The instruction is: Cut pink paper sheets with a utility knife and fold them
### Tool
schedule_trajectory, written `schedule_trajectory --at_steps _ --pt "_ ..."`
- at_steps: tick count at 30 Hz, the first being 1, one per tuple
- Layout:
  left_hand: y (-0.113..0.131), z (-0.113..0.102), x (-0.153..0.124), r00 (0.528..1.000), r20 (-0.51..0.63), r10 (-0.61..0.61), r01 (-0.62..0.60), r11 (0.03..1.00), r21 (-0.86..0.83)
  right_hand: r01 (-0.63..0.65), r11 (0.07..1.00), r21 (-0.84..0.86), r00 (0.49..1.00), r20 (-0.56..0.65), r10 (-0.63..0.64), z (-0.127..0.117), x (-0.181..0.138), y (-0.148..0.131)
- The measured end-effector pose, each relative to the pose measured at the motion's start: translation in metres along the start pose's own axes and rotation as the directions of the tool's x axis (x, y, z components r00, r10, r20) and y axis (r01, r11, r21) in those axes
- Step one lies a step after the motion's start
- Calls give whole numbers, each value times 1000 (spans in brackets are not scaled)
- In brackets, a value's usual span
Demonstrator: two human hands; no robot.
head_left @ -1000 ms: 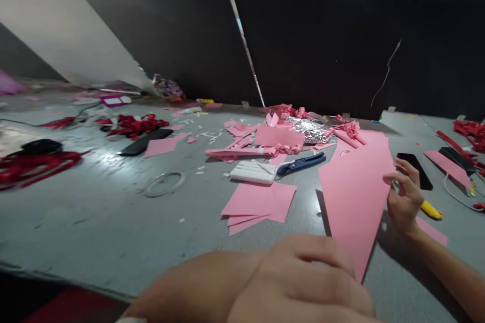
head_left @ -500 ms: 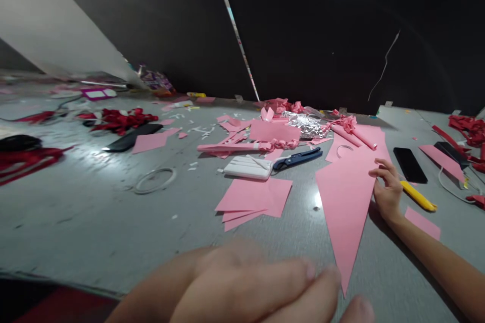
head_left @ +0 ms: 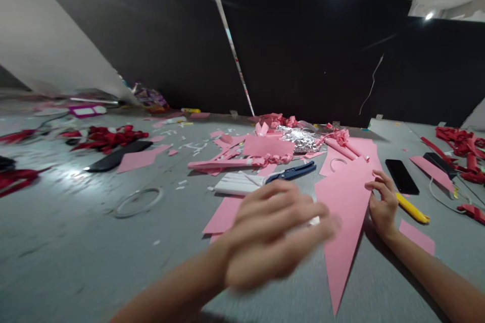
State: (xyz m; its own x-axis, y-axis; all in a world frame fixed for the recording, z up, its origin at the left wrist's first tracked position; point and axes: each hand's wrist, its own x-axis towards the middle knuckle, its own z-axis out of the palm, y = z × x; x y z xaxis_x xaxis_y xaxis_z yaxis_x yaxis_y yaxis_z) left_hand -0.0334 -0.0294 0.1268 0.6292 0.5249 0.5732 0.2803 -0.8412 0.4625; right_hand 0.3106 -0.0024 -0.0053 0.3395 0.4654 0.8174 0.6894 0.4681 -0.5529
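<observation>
- Along the right edge of the large pink sheet (head_left: 344,197), the right hand (head_left: 383,203) has its fingers bent and slightly apart, fingertips touching the edge; whether the thumb pinches it from below, I cannot tell.
- Over the sheet's left edge, the left hand (head_left: 275,234) is blurred, back upward, fingers bent and close together; whether they touch or hold anything, I cannot tell.
- The sheet itself is over the grey table (head_left: 94,257), its narrow tip toward the wearer.
- Right of the sheet, past the right hand: a black phone (head_left: 401,176) and a yellow cutter (head_left: 412,208).
- Left of the sheet: a dark blue tool (head_left: 291,171), a white case (head_left: 235,184) and pink squares (head_left: 222,214).
- Compared with half a second ago, the left hand is farther forward from the sheet's tip, now covering part of the squares; the right hand remains at its edge.
</observation>
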Motion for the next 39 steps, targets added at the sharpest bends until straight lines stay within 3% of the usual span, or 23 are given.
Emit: schedule_trajectory --at_steps 1,2,4,7,9,12,17,19,22,24,25,26,28,29,31,35,39 --pt "-13 14 15 988 -78 -136 118 972 -205 17 1000 1 1000 -18 -17 0 0 -2" --pt "-26 30 26 936 -124 -330 261 885 -386 34 999 3 999 -35 -34 0 1 -5" --pt "-49 65 34 867 -113 -486 390 801 -454 72 997 13 996 -61 -71 -1 2 -12" --pt "-75 106 21 768 -7 -641 530 641 -555 132 991 36 989 -76 -129 -5 6 -28" --pt "-80 120 9 732 92 -675 572 536 -621 174 984 47 982 -87 -170 -9 12 -43" --pt "-71 125 0 725 225 -651 586 411 -698 257 965 52 957 -151 -247 -17 21 -71" --pt "-41 116 -2 762 490 -424 564 62 -824 293 955 34 939 -198 -281 -23 30 -100" --pt "-41 110 -1 745 480 -464 560 44 -827 296 954 46 939 -195 -283 -21 26 -95" --pt "-59 100 2 708 345 -617 543 163 -824 209 972 105 974 -117 -196 -15 14 -73" --pt "-74 93 4 692 283 -665 544 221 -809 7 984 179 1000 -11 -5 -11 6 -54" --pt "-80 91 5 686 268 -677 551 242 -799 -164 956 243 986 56 155 -9 3 -45" --pt "-86 89 6 680 262 -685 562 258 -786 -359 881 310 933 144 329 -6 1 -36" --pt "-94 88 5 669 270 -692 591 275 -759 -684 620 384 729 354 585 -2 1 -23" --pt "-96 89 5 663 277 -695 606 281 -744 -773 509 378 634 446 632 0 2 -18" --pt "-100 91 3 649 287 -705 635 294 -714 -855 406 324 518 574 634 3 7 -11" --pt "-108 93 1 634 285 -719 669 324 -669 -901 380 211 412 691 594 5 13 -9" --pt "-113 90 2 630 270 -728 677 346 -649 -909 389 149 365 736 571 2 14 -10"
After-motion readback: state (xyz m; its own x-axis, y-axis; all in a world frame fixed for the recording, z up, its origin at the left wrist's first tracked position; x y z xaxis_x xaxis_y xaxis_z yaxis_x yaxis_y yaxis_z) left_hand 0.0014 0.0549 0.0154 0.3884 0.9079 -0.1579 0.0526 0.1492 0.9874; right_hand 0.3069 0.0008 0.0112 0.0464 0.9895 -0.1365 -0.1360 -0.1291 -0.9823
